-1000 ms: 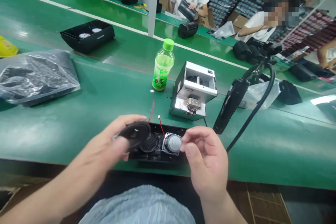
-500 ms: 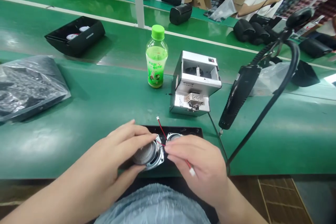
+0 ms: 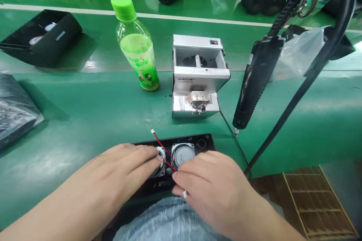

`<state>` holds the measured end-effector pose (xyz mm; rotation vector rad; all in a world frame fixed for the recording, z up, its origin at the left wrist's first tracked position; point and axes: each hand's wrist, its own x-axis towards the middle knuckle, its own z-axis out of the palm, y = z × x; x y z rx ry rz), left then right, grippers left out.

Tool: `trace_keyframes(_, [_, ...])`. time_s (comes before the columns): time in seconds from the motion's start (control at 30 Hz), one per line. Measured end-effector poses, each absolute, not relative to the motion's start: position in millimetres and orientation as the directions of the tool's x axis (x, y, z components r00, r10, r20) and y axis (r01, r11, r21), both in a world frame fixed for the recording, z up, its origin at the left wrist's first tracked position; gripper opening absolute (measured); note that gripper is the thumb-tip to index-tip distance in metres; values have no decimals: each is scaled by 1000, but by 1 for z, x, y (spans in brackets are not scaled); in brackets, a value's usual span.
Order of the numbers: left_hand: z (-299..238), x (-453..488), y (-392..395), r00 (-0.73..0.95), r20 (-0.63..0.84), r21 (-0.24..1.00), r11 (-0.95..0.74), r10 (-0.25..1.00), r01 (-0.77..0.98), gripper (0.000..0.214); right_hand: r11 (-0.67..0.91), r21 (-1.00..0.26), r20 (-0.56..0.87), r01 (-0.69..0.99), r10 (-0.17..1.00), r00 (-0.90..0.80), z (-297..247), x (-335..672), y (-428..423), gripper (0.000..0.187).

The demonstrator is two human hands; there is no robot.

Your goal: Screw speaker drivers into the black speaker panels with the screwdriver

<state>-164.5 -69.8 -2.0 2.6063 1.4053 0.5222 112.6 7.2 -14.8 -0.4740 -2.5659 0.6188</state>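
Resting left hand (image 3: 121, 169) over left speaker (image 3: 160, 162) seated in black speaker panel (image 3: 207, 140), grip unclear | right hand (image 3: 215, 192) closed on white wire connector (image 3: 184, 194) | red wire (image 3: 163, 150) running between left speaker and right speaker (image 3: 183, 155) | panel at green surface (image 3: 85, 113) edge, below silver screw feeder (image 3: 198, 75)
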Motion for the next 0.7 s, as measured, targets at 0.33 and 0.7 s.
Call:
trace_keyframes(0.33, [7, -151, -56, 571, 190, 199, -601, 798, 774, 50, 850, -332, 42, 410, 448, -893, -5, 120, 37, 20])
trace_keyframes(0.7, [1, -154, -59, 534, 265, 226, -590, 803, 775, 51, 929, -262, 22, 262, 277, -960, -12, 115, 37, 31])
